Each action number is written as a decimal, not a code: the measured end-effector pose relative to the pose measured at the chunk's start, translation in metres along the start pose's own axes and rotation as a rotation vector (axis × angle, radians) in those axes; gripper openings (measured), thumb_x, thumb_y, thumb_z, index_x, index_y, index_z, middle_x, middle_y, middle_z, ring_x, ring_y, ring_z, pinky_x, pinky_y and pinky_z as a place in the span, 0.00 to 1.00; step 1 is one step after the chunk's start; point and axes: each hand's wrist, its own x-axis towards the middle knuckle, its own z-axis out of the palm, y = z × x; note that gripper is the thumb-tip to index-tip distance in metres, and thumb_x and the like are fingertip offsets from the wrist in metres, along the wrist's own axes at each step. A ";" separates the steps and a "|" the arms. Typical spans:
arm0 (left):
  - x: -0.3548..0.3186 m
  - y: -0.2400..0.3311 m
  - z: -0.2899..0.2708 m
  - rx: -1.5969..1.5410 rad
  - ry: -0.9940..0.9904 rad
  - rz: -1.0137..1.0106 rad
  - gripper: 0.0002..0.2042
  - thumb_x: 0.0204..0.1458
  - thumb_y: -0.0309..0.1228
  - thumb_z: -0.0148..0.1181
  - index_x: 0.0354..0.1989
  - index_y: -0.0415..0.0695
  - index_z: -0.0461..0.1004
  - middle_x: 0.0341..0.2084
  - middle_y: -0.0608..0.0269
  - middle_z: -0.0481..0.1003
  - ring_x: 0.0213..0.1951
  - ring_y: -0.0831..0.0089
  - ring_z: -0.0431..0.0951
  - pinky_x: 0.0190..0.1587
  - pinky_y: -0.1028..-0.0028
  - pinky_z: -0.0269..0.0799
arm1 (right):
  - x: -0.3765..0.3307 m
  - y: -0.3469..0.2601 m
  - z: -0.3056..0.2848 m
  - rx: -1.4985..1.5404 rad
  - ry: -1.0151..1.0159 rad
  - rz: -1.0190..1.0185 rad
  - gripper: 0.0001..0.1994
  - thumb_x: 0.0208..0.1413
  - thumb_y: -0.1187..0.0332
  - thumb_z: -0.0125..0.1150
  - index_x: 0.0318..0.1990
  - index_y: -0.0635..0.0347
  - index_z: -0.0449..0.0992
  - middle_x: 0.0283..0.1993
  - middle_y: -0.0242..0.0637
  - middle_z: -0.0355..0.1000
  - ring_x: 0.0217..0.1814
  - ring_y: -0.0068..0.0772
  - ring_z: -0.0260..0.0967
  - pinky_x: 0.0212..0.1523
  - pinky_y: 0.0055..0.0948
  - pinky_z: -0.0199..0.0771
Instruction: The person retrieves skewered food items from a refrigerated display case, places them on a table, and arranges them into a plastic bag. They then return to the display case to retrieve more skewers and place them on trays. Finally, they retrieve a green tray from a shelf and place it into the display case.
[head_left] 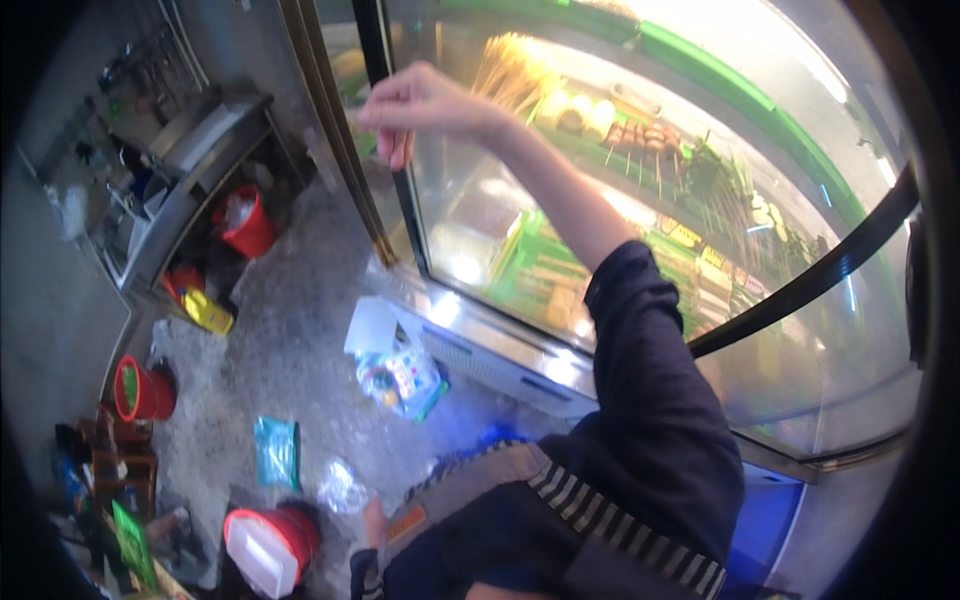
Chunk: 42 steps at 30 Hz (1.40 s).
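Observation:
My right arm, in a dark sleeve pushed up to the elbow, stretches across to a lit glass display fridge [470, 290]. My right hand [425, 103] is closed, its fingers curled round the dark upright frame [410, 215] of the fridge's glass door. Behind the glass lie several rows of skewered food [640, 140], some on green trays. Of my left hand [374, 522], only a small part shows beside my grey striped apron [480, 478]; whether it holds anything is hidden.
A blue-white plastic package [395, 378] stands on the floor by the fridge base. Farther left are red buckets [248, 228], a yellow bottle [208, 312] and a metal sink counter [190, 160]. Nearer lie a teal packet [276, 452], a clear bag [342, 487] and a red bucket with a white container [262, 555].

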 end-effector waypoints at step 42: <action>0.026 0.007 -0.009 -0.015 -0.052 -0.003 0.11 0.32 0.29 0.57 0.27 0.43 0.66 0.26 0.49 0.70 0.34 0.47 0.68 0.33 0.56 0.63 | -0.201 0.036 0.025 -1.713 -0.003 0.507 0.13 0.46 0.62 0.50 0.30 0.66 0.68 0.14 0.41 0.65 0.23 0.42 0.65 0.40 0.39 0.54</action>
